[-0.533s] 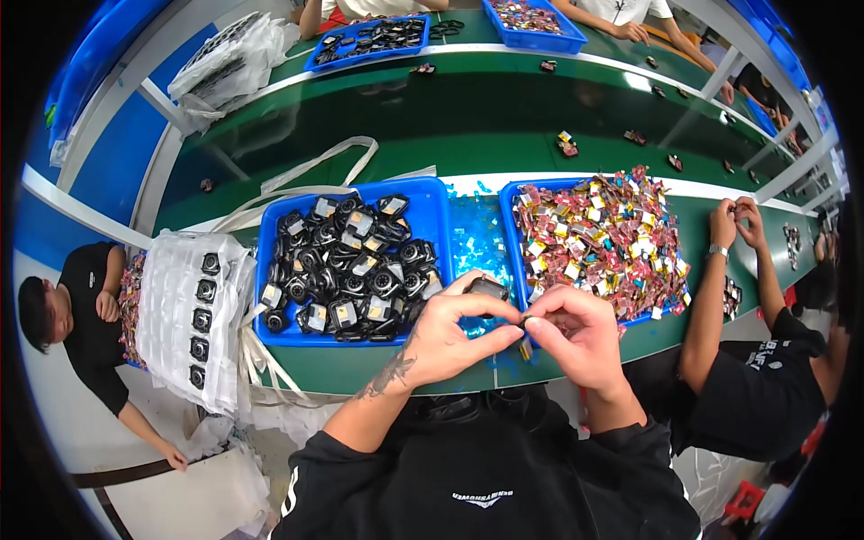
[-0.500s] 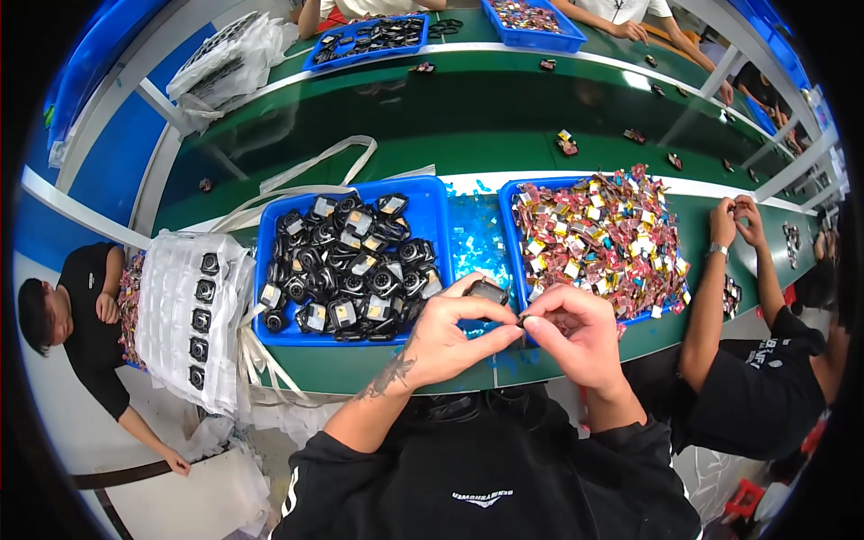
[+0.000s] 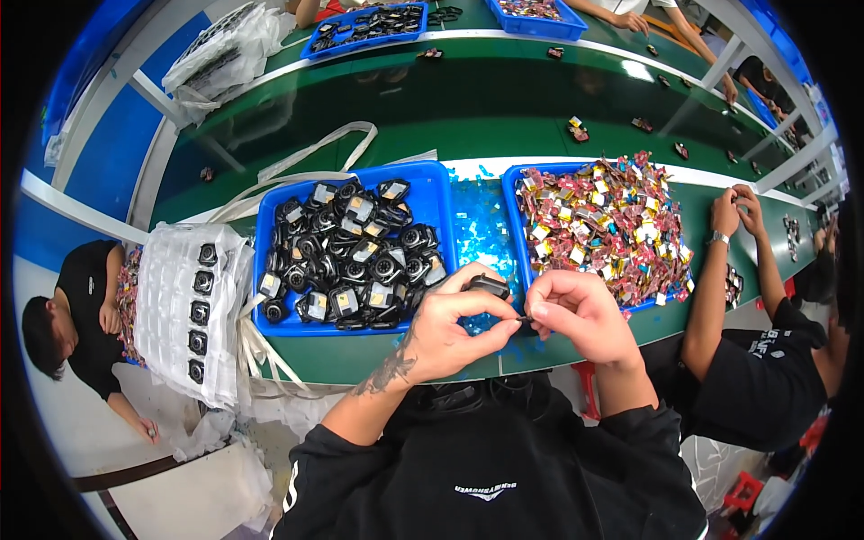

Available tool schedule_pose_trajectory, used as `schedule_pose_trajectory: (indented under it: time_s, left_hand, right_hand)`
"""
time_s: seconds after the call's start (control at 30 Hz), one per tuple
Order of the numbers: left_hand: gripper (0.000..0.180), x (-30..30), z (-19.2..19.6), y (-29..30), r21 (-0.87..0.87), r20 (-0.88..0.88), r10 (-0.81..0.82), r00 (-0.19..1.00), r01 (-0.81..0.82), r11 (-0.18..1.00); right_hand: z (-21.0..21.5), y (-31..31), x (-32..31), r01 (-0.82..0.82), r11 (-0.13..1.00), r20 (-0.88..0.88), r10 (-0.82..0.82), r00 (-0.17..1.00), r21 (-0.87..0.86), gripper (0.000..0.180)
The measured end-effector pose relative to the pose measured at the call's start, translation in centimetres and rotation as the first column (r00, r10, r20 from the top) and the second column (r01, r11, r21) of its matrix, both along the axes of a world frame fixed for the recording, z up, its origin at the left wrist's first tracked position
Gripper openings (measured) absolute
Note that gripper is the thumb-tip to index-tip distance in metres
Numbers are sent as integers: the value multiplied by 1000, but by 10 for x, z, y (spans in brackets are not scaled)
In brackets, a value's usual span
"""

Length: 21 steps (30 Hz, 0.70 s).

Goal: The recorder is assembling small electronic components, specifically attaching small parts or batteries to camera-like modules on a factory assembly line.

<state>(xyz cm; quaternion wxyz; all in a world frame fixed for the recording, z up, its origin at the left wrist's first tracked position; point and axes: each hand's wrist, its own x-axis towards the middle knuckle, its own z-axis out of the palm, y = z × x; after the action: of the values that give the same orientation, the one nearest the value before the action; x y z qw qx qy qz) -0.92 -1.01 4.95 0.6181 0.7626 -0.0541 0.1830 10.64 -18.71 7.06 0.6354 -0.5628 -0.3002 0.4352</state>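
Both hands meet in front of me, above the near edge of the green bench. My left hand (image 3: 448, 326) is closed, with a black watch-like case (image 3: 488, 286) held in its curled fingers. Its thumb and index finger also pinch one end of a small dark piece (image 3: 525, 320). Against that piece, the fingertips of my right hand (image 3: 580, 315) are pressed together. The piece is too small to name, and my fingers partly cover it. Behind my left hand, a blue tray (image 3: 445, 202) holds a heap of similar black cases.
Another blue tray (image 3: 510, 211), piled with small red, yellow and white circuit parts (image 3: 598, 229), stands beyond my right hand. Blue film scraps (image 3: 481, 229) lie between the trays. At left is a clear plastic tray stack (image 3: 171, 306). Co-workers sit on both sides; a belt (image 3: 432, 108) runs behind.
My right hand has turned a little, its fingers more curled, and its fingertips have shifted slightly right. My left hand keeps the black case. At left, a co-worker's lower hand has moved.
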Motion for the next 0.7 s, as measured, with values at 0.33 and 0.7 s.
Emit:
schedule_pose_trajectory:
  time_s: [0.33, 0.7]
  left_hand:
    - [15, -8, -11, -9, 275, 276, 219, 936, -295, 915]
    - [11, -5, -27, -12, -40, -49, 205, 977, -207, 977]
  right_hand:
    - [-27, 22, -12, 158, 985, 439, -113, 891, -66, 10]
    - [-33, 25, -23, 304, 929, 379, -365, 851, 211, 13]
